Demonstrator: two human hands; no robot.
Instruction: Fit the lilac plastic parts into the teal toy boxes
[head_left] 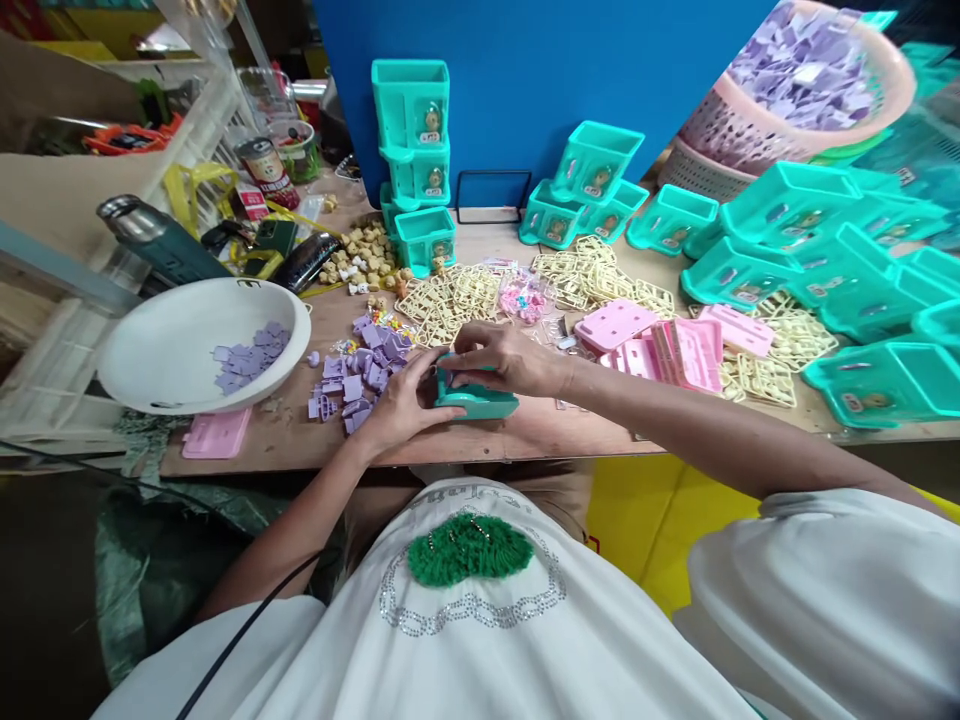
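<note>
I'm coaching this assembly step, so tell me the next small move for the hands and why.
Probably press the part home: both the left hand and right hand grip the teal plastic box at the table edge, right fingers on top. Whether a piece sits under them is hidden.

One head-worn camera is looking forward and steeply down — over the wearer's chest — sitting close above the counter (pixel 540 430), facing the blue wall (pixel 540 70) behind.
</note>
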